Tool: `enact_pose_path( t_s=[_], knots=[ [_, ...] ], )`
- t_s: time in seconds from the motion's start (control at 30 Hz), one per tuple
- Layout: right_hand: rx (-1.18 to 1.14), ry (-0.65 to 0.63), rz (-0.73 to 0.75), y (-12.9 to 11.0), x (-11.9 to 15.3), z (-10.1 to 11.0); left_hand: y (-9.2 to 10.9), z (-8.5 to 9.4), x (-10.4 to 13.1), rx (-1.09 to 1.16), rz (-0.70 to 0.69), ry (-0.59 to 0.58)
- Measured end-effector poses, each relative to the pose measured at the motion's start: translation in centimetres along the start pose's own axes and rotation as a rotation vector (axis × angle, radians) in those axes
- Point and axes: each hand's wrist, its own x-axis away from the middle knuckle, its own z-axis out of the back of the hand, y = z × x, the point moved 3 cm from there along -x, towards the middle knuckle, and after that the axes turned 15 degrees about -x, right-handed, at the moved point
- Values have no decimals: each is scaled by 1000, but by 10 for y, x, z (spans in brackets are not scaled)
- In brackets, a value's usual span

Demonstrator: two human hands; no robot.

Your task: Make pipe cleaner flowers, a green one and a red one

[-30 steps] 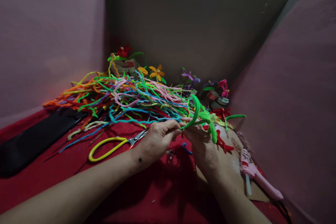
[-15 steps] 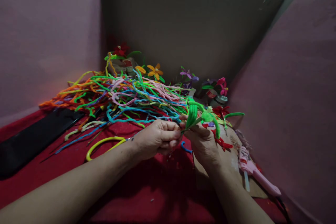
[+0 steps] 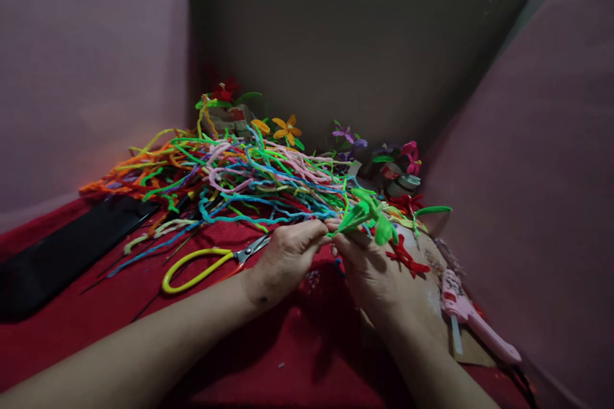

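Between my two hands is a bright green pipe-cleaner flower [image 3: 367, 216], its looped petals and leaves leaning to the right. My left hand [image 3: 292, 255] pinches the low end of its stem with thumb and forefinger. Closed around the same stem just below the petals is my right hand [image 3: 367, 262], its fingertips almost meeting the left ones. Yellow-handled scissors [image 3: 199, 268] lie on the red cloth beside my left wrist, blades pointing toward that hand. A red pipe-cleaner flower piece [image 3: 407, 259] lies just past my right hand.
A tangled heap of coloured pipe cleaners [image 3: 268, 172] spreads behind my hands. A pink glue gun [image 3: 474, 319] rests on cardboard at right. A long black object [image 3: 71, 255] lies at left. Finished flowers, such as an orange one [image 3: 286, 130], stand at the back, near a jar [image 3: 403, 184].
The green flower has turned and tipped over to the right and lower. My left hand has rolled round at the stem, and more of the scissors' blades now shows.
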Motion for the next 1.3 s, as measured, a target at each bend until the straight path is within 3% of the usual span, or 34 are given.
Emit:
enact_pose_path(
  t_s=[0.1, 0.23, 0.37, 0.53, 0.67, 0.77, 0.83, 0.93, 1.0, 1.13, 1.3],
  knots=[
    [-56, -41, -20, 6, -3, 2, -2, 1, -4, 171, 152, -37],
    [-193, -112, 16, 37, -11, 9, -2, -1, -6, 480, 333, -185],
    [-279, -175, -32, 58, -16, 15, -1, -5, -5, 707, 427, -338],
    [-355, -275, -72, 60, -18, 17, 0, -11, -1, 956, 517, -465],
    [-211, -199, 11, 54, -16, 18, 2, -13, -1, 1021, 516, -505],
    [-118, -86, 87, 49, -13, 17, 4, -11, -2, 854, 464, -484],
    [-89, -51, 98, 48, -12, 15, 3, -6, -3, 554, 381, -349],
    [-47, 5, 108, 44, -12, 13, 4, 1, -3, 100, 145, -70],
    [8, 25, 105, 35, -11, 9, 3, 2, 0, -51, 13, 4],
    [116, -16, 84, 7, -3, -1, -1, 1, 2, -121, -40, 18],
    [175, -21, 34, -3, 1, -2, 0, 3, -4, 79, 177, -35]
  ],
)
